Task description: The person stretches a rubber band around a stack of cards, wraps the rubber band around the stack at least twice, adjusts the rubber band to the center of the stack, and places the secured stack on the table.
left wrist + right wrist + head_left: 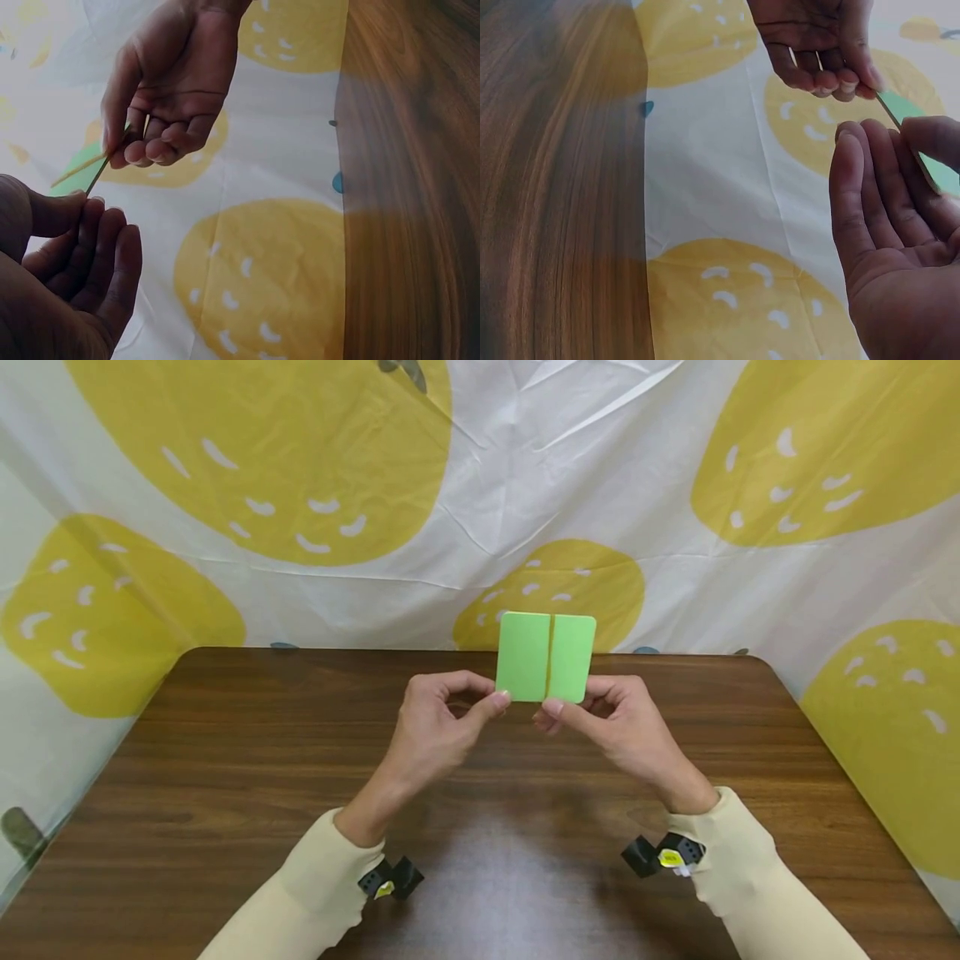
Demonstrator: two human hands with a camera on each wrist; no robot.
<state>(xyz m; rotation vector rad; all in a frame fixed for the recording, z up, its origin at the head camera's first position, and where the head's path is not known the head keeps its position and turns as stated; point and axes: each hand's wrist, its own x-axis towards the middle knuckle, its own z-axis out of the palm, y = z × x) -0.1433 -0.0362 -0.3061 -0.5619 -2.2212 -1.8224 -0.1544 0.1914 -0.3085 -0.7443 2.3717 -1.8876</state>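
Both hands hold up a thin, square, light-green card (522, 656) with rounded corners. A yellowish-brown rubber band (551, 652) runs down its front from top edge to bottom, right of the middle. At the lower left corner, my left hand (442, 714) pinches the card between thumb and fingers. My right hand (626, 722) grips the lower right part, its thumb tip right by the band's lower end. From the left wrist, the card (71, 178) appears nearly edge-on between the two hands. The right wrist view also has the card (900, 109) at a slant; its back is hidden.
Below the hands lies a dark brown wooden table (300, 760). A white cloth (510, 468) with large yellow fruit prints hangs behind the table and at both sides. Small black cameras sit at both cream sleeves (315, 881).
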